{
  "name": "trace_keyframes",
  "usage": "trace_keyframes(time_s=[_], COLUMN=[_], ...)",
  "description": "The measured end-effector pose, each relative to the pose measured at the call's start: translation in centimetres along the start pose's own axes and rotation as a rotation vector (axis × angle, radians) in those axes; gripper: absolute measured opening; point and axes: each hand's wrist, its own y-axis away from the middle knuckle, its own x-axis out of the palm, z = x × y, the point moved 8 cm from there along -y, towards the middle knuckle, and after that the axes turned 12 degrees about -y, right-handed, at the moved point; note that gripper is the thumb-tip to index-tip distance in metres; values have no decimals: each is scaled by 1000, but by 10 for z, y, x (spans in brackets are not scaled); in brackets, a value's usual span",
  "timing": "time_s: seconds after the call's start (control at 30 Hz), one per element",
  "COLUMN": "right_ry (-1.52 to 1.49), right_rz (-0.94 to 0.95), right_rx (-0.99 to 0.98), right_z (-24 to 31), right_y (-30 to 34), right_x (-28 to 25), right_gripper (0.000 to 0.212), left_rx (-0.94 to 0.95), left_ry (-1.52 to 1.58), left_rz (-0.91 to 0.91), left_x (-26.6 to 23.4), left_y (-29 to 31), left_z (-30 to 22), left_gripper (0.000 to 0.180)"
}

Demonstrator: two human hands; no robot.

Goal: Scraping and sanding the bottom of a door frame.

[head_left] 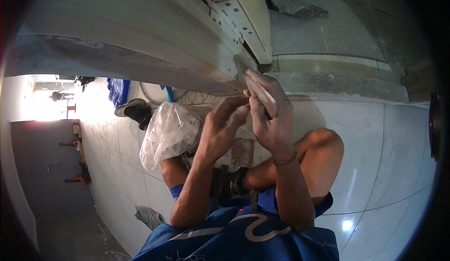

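My right hand (274,115), greyed with dust, is closed around a flat, pale, thin-edged piece (265,94); its exact kind does not show. It is held up against the lower part of the cream door frame (206,57), just below a metal hinge (232,19). To the left, my left hand (225,125) has its fingers curled together close to the right thumb. Whatever those left fingers may hold is hidden. A clear plastic bag (171,132) lies beside my left forearm. Between my forearms, a brown square piece (242,152) is on the floor.
The cream door edge (253,17) stands above my hands. A grey stone sill (337,85) runs off to the right. Pale floor tiles (351,167) surround my folded legs. At left are a shoe (133,111), blue cloth (117,91) and a grey rag (149,218).
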Motion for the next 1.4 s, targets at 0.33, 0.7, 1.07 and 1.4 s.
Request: trace_keyframes(time_s=[0.33,0.7,1.07,1.4], right_ry=[350,494,473,452], right_rz=[-75,6,32,7], right_rx=[-235,-235,-215,-207], right_z=[6,4,1,-5], right_y=[11,11,7,7], right_x=[26,32,36,36], right_gripper=[45,53,59,60], left_rx=[-10,-15,16,-21], left_ry=[449,569,170,173], left_rz=[41,62,-57,-156], left_x=[-4,0,-13,-19], left_y=[-1,-8,-11,-12], left_z=[4,-8,-35,-22], left_gripper=[63,59,43,38])
